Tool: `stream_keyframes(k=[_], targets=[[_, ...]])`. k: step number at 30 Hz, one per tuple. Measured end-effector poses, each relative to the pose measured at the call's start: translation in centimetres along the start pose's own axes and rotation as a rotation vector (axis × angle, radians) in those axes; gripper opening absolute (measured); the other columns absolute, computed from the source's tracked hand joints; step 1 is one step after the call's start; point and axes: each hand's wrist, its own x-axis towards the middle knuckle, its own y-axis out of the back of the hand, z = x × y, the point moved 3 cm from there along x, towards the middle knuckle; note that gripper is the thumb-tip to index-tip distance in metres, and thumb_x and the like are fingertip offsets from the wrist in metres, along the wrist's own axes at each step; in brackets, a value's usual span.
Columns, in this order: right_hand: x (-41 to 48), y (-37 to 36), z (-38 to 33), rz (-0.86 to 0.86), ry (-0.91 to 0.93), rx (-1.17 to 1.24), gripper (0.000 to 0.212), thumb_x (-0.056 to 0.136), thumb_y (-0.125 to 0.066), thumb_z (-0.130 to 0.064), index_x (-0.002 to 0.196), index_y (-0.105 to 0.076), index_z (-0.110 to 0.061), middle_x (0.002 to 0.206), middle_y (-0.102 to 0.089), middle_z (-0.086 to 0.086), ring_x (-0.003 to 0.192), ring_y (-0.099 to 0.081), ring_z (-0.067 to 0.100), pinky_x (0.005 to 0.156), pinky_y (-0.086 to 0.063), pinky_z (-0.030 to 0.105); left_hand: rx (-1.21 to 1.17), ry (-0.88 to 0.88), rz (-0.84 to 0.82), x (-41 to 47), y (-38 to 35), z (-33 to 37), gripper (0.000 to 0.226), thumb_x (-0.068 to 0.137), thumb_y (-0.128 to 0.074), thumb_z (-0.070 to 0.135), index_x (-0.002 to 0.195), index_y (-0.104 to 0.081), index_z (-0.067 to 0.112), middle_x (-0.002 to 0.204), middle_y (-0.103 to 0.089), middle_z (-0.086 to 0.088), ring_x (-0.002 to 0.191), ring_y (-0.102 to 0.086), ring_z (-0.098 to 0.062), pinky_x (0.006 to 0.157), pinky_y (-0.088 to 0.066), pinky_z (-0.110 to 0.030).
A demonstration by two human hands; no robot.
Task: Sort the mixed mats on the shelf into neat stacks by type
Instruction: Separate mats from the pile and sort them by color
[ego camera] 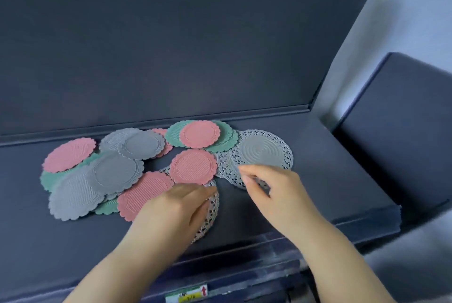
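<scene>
Round scalloped mats in pink [193,166], grey [115,172] and green [175,133] lie overlapped on a dark shelf [318,170]. Grey lace-edged mats [265,151] sit at the right of the pile. My left hand [178,207] rests palm down on another lace-edged mat [212,214], most of it hidden under the hand, beside a pink mat [141,195]. My right hand [271,192] pinches the near edge of the lace-edged mats between thumb and fingers.
The shelf's back panel [171,46] rises right behind the pile. A second dark shelf unit [401,126] stands to the right. Below the front edge is a label with a red arrow [187,294].
</scene>
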Motion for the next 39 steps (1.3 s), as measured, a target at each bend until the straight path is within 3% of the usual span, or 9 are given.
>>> stream_keyframes(k=[11, 13, 16, 20, 24, 27, 33, 36, 39], targets=[[15.3, -8.5, 1.7, -0.58, 0.269, -0.595, 0.046, 0.094, -0.045, -0.036, 0.133, -0.044, -0.011, 0.147, -0.034, 0.01, 0.137, -0.026, 0.024, 0.11, -0.027, 0.04, 0.188, 0.367, 0.078, -0.2, 0.3, -1.9, 0.037, 0.084, -0.041, 0.034, 0.097, -0.074, 0.024, 0.09, -0.07, 0.012, 0.077, -0.066, -0.008, 0.055, -0.054, -0.023], [15.7, -8.5, 1.7, -0.54, 0.29, -0.613, 0.032, 0.096, -0.042, -0.031, 0.117, -0.051, -0.009, 0.127, -0.053, 0.013, 0.115, -0.049, 0.03, 0.084, -0.045, 0.038, 0.224, 0.386, 0.081, -0.1, 0.5, -2.3, 0.033, 0.084, -0.044, 0.034, 0.097, -0.073, 0.024, 0.09, -0.07, 0.013, 0.076, -0.066, -0.008, 0.055, -0.053, -0.023], [15.3, -6.8, 1.2, -0.293, 0.482, -0.672, 0.007, 0.087, -0.047, -0.003, 0.093, -0.049, -0.007, 0.077, -0.06, 0.012, 0.058, -0.048, 0.027, 0.042, -0.028, 0.027, 0.273, 0.38, 0.098, 1.2, 0.8, -3.3, 0.018, 0.08, -0.064, 0.021, 0.096, -0.073, 0.021, 0.086, -0.071, 0.01, 0.074, -0.068, -0.013, 0.053, -0.053, -0.026], [15.2, -3.7, 2.6, -0.05, 0.338, -0.5, 0.016, 0.085, -0.051, 0.001, 0.1, -0.054, -0.001, 0.067, -0.062, 0.018, 0.053, -0.056, 0.032, 0.046, -0.029, 0.028, 0.303, 0.4, -0.033, 5.9, -0.4, -5.2, 0.022, 0.086, -0.061, 0.011, 0.106, -0.068, 0.018, 0.098, -0.068, 0.003, 0.09, -0.063, -0.021, 0.066, -0.057, -0.037], [14.2, -0.7, 3.5, 0.099, 0.303, -0.393, 0.026, 0.083, -0.054, 0.004, 0.109, -0.052, -0.001, 0.067, -0.057, 0.013, 0.051, -0.04, 0.026, 0.043, -0.019, 0.022, 0.376, 0.444, -0.267, 11.2, -2.9, -6.9, 0.029, 0.097, -0.044, 0.025, 0.124, -0.05, 0.015, 0.12, -0.052, -0.001, 0.114, -0.049, -0.023, 0.084, -0.051, -0.04], [13.9, -0.2, 5.2, -0.046, 0.146, -0.332, 0.027, 0.093, -0.036, -0.016, 0.115, -0.053, -0.019, 0.095, -0.051, -0.005, 0.072, -0.039, 0.014, 0.057, -0.029, 0.023, 0.399, 0.505, -0.421, 12.5, -3.8, -7.6, 0.028, 0.098, -0.044, 0.031, 0.118, -0.053, 0.013, 0.117, -0.057, -0.004, 0.109, -0.052, -0.024, 0.081, -0.048, -0.035], [14.0, -0.1, 3.8, -0.023, 0.192, -0.396, 0.019, 0.092, -0.036, -0.037, 0.084, -0.053, -0.044, 0.088, -0.057, -0.008, 0.081, -0.049, 0.009, 0.07, -0.039, 0.036, 0.476, 0.443, -0.364, 11.2, -2.6, -8.6, 0.014, 0.09, -0.047, 0.005, 0.086, -0.051, 0.019, 0.074, -0.05, 0.005, 0.07, -0.053, -0.022, 0.056, -0.042, -0.028], [14.4, -2.8, 3.0, -0.08, 0.287, -0.371, 0.029, 0.096, -0.031, -0.022, 0.111, -0.049, -0.038, 0.095, -0.05, 0.001, 0.076, -0.049, 0.019, 0.064, -0.042, 0.037, 0.365, 0.436, -0.057, 10.2, -1.0, -8.0, 0.007, 0.088, -0.053, 0.008, 0.087, -0.056, 0.014, 0.075, -0.056, 0.001, 0.067, -0.054, -0.024, 0.054, -0.048, -0.033], [14.9, -6.6, 2.9, -0.243, 0.353, -0.457, 0.01, 0.097, -0.032, -0.029, 0.102, -0.041, -0.032, 0.089, -0.049, -0.007, 0.066, -0.047, 0.009, 0.05, -0.032, 0.03, 0.225, 0.52, 0.126, 8.6, 1.0, -7.1, 0.007, 0.092, -0.049, 0.015, 0.091, -0.055, 0.011, 0.08, -0.056, -0.002, 0.068, -0.051, -0.027, 0.055, -0.041, -0.033]])
